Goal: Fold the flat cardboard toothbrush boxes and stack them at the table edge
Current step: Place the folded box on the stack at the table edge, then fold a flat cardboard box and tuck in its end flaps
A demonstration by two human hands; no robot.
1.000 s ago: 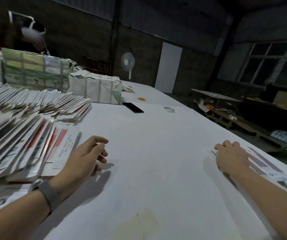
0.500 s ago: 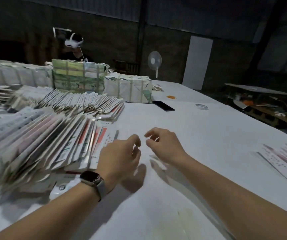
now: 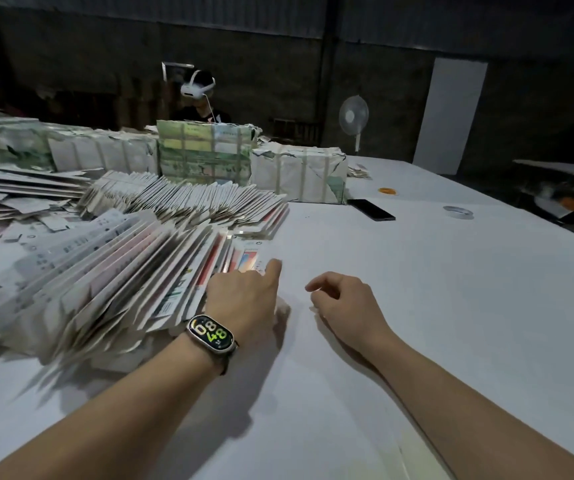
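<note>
Both my forearms are bare, with no sleeves showing. On my left wrist I wear a smartwatch (image 3: 211,334) with an elongated rounded face, a pale metallic rim, a dark strap and large yellow-green digits glowing on the black screen.

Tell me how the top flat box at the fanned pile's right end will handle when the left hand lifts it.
The flat box looks thin, so probably light and bendy. It overlaps the fanned pile, so neighbours may slide too.

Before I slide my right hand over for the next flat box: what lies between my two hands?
Only bare white table between the left hand and right hand, in the head view.
</note>
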